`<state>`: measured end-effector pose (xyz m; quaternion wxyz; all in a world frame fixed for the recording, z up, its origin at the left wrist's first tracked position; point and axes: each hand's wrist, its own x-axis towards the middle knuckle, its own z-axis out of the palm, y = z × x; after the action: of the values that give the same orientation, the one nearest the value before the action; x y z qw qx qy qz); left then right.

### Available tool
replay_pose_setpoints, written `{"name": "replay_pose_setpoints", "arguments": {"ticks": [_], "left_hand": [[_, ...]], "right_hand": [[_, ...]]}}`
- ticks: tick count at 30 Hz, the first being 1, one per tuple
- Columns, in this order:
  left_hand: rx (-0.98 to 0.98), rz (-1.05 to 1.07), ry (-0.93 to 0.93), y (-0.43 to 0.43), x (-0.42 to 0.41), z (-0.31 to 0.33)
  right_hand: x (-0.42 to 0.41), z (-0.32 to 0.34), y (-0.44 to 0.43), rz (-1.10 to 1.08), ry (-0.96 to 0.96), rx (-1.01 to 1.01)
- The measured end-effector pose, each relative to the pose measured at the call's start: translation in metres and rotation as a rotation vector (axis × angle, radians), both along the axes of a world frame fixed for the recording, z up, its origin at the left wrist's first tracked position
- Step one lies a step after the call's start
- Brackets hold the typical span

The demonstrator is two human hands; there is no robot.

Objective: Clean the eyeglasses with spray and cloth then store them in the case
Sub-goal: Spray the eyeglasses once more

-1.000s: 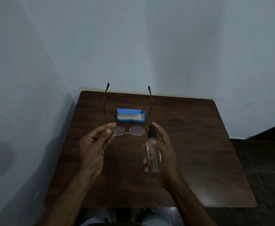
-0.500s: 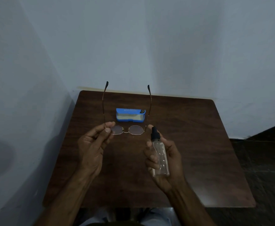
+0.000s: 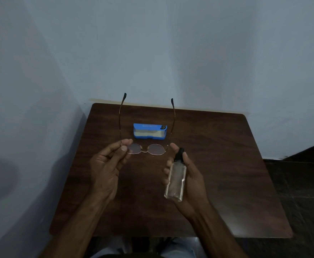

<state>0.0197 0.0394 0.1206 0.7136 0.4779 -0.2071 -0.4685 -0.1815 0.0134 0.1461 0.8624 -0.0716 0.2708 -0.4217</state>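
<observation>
Thin gold-rimmed eyeglasses (image 3: pixel 156 149) hang above the dark wooden table (image 3: pixel 227 164), arms unfolded and pointing away from me. My left hand (image 3: pixel 108 164) pinches them at the left hinge between thumb and fingers. My right hand (image 3: pixel 187 175) holds a clear spray bottle (image 3: pixel 175 181) with a black nozzle, tilted with the nozzle toward the right lens. A blue case (image 3: pixel 149 134) stands open farther back on the table, with a pale lining or cloth showing inside.
Pale walls close off the table at the back and on the left. Dark floor (image 3: pixel 301 183) lies to the right. My knees show below the table's near edge.
My right hand turned palm up and dropped slightly, so the bottle now lies tilted across its fingers instead of standing upright. The glasses and my left hand barely moved.
</observation>
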Motion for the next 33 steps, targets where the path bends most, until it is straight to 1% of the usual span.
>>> {"name": "replay_pose_setpoints", "arguments": {"ticks": [11, 13, 16, 18, 23, 28, 29, 32, 33], "left_hand": [[0.005, 0.010, 0.000, 0.001, -0.002, -0.001], [0.003, 0.009, -0.001, 0.001, -0.002, -0.001], [0.002, 0.018, -0.012, 0.001, -0.002, -0.002], [0.003, 0.021, -0.022, 0.001, -0.002, -0.002], [0.019, 0.021, -0.051, 0.001, -0.005, -0.002], [0.022, 0.023, -0.074, 0.003, -0.006, -0.001], [0.022, 0.022, -0.080, 0.004, -0.006, -0.001], [0.039, 0.024, -0.099, 0.005, -0.006, -0.002], [0.045, 0.024, -0.106, 0.005, -0.006, -0.003]], "right_hand": [[-0.004, 0.008, 0.002, 0.031, -0.133, 0.039], [-0.004, 0.005, 0.001, 0.038, -0.056, -0.023], [-0.003, -0.001, 0.001, -0.007, 0.221, -0.229], [-0.001, -0.004, 0.001, -0.051, 0.338, -0.291], [-0.001, -0.009, 0.000, -0.066, 0.382, -0.281], [-0.003, -0.014, 0.001, -0.073, 0.380, -0.208], [-0.002, -0.014, 0.002, -0.076, 0.400, -0.206], [-0.002, -0.015, 0.003, -0.048, 0.572, -0.282], [-0.002, -0.014, 0.004, -0.040, 0.556, -0.266]]}}
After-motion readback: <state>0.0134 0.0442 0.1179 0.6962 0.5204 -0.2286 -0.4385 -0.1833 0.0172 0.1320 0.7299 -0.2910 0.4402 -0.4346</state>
